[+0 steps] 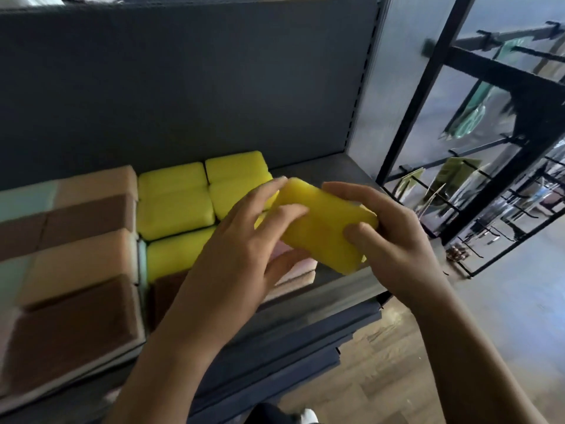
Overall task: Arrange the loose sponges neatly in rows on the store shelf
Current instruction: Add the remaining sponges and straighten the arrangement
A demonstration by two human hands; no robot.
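A loose yellow sponge (324,223) is held above the right part of the grey store shelf (333,169). My right hand (394,240) grips its right end, thumb on top and fingers curled behind. My left hand (241,258) holds its left end, fingers spread over the top and thumb underneath. Behind and left of it, several yellow sponges (174,209) lie in neat rows on the shelf. A pale pink sponge (301,267) shows under my left hand, partly hidden.
Tan and brown sponges (76,264) fill the shelf's left side in rows. The grey back panel (183,87) rises behind. A black wire rack (489,185) with hanging packets stands to the right, over a wooden floor (382,377). Lower shelf edges (275,347) jut out below.
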